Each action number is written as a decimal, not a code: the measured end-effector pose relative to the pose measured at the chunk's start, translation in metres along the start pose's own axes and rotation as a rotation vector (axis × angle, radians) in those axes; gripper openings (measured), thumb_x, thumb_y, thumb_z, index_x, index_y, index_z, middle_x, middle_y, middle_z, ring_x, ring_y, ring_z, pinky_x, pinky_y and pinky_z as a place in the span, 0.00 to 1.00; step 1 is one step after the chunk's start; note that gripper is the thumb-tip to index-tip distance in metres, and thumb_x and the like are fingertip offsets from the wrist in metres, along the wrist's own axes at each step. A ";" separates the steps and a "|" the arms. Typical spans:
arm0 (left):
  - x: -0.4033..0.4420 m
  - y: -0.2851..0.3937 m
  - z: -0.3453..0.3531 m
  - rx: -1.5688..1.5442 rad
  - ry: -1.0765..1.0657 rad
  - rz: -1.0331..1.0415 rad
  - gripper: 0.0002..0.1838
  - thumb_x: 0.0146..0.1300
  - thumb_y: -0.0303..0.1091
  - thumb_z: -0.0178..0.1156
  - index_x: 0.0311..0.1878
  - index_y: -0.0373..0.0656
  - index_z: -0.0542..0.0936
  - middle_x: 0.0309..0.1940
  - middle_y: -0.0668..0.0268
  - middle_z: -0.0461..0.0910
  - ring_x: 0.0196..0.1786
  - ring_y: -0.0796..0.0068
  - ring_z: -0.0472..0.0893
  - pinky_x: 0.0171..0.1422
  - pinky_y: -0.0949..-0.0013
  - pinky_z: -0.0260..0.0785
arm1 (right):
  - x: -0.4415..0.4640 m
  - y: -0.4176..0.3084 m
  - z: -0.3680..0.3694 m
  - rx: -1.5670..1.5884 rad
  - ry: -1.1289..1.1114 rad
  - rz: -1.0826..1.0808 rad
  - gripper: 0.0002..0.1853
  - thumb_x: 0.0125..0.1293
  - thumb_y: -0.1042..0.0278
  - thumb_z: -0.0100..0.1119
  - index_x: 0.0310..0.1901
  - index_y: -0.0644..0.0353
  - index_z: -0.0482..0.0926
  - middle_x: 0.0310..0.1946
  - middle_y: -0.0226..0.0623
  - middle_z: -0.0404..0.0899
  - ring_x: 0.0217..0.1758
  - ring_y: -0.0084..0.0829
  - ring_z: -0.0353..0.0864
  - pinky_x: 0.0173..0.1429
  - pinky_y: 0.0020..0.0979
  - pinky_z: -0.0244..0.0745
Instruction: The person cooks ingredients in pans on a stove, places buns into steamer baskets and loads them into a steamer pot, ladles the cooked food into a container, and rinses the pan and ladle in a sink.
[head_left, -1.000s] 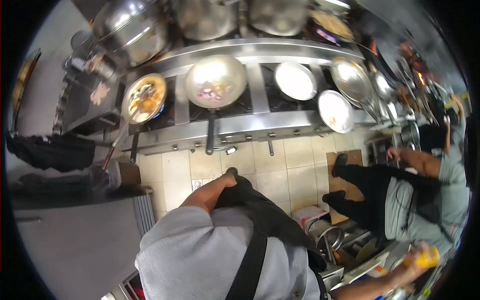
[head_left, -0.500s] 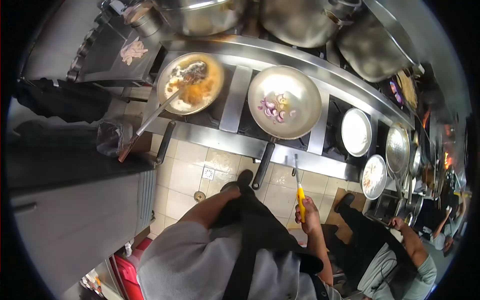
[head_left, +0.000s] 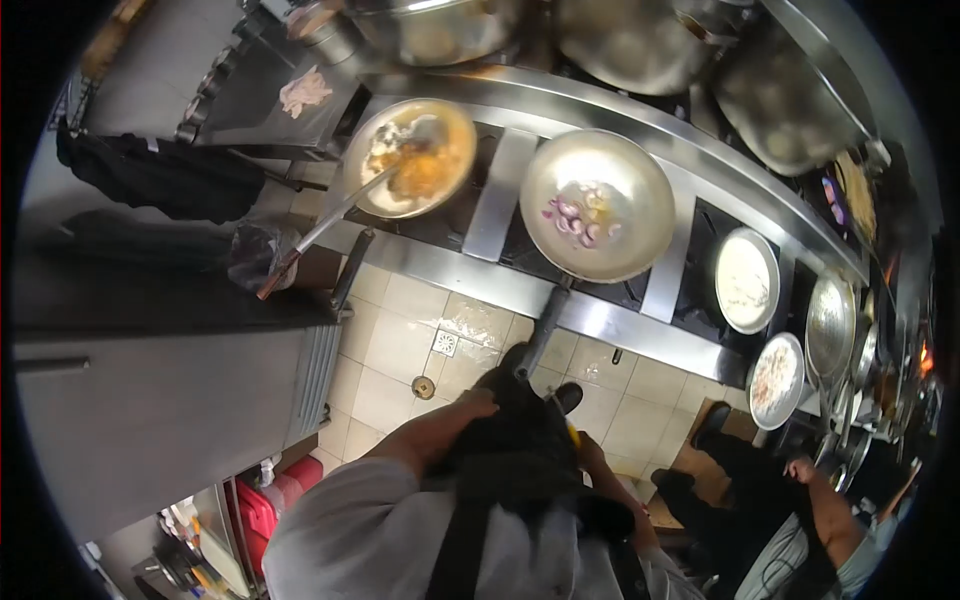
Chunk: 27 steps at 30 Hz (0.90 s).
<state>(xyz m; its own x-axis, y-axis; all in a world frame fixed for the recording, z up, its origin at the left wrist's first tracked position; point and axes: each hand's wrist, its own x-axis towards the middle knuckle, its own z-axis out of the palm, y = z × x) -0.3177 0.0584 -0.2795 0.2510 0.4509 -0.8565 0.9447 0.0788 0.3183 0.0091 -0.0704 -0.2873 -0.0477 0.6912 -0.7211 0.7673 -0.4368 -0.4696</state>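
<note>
My left hand [head_left: 480, 403] is at the front of my black apron, its fingers hidden. My right hand [head_left: 588, 452], partly hidden by the apron, is closed around a yellow-handled utensil [head_left: 572, 434]. In front of my hands, a steel pan [head_left: 625, 240] with sliced purple onion [head_left: 578, 222] sits on the stove, its dark handle [head_left: 545, 330] reaching toward me. To its left, another pan [head_left: 463, 170] holds orange and white food, with a long ladle [head_left: 335, 220] resting in it.
Large pots [head_left: 635, 40] stand along the back. More pans [head_left: 748, 285] sit to the right. Another person's hand [head_left: 800, 469] is at the lower right. A dark counter [head_left: 170, 290] and a clear bag [head_left: 258, 255] are at the left. A floor drain [head_left: 445, 343] shows below the stove.
My right hand has come in from the far right with the yellow-handled utensil and is now close to my apron. The view has shifted, bringing the onion pan in front of me.
</note>
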 end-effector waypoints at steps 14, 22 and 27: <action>-0.077 0.051 0.049 -0.096 0.290 -0.454 0.27 0.53 0.42 0.60 0.53 0.32 0.74 0.52 0.45 0.76 0.56 0.51 0.78 0.60 0.53 0.70 | -0.060 0.062 0.012 0.119 0.177 0.379 0.23 0.56 0.60 0.62 0.52 0.59 0.72 0.43 0.54 0.80 0.51 0.53 0.78 0.53 0.49 0.73; -0.014 -0.041 0.085 0.490 0.109 0.133 0.18 0.65 0.45 0.46 0.37 0.45 0.82 0.34 0.50 0.81 0.39 0.48 0.81 0.46 0.49 0.73 | -0.064 0.105 0.016 0.218 0.136 0.375 0.20 0.55 0.59 0.61 0.47 0.62 0.77 0.46 0.50 0.80 0.51 0.47 0.79 0.53 0.44 0.75; -0.050 -0.033 0.057 0.423 0.040 0.022 0.25 0.69 0.51 0.40 0.42 0.43 0.82 0.39 0.47 0.81 0.47 0.48 0.81 0.54 0.48 0.70 | -0.090 0.116 0.030 0.533 0.073 0.450 0.17 0.55 0.58 0.64 0.37 0.66 0.81 0.29 0.50 0.82 0.34 0.46 0.84 0.36 0.42 0.78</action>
<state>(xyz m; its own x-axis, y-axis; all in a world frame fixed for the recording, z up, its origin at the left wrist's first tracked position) -0.3493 -0.0176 -0.2702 0.2713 0.4829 -0.8326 0.9446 -0.2996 0.1341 0.0837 -0.2008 -0.2917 0.2585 0.4053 -0.8769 0.2836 -0.8995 -0.3322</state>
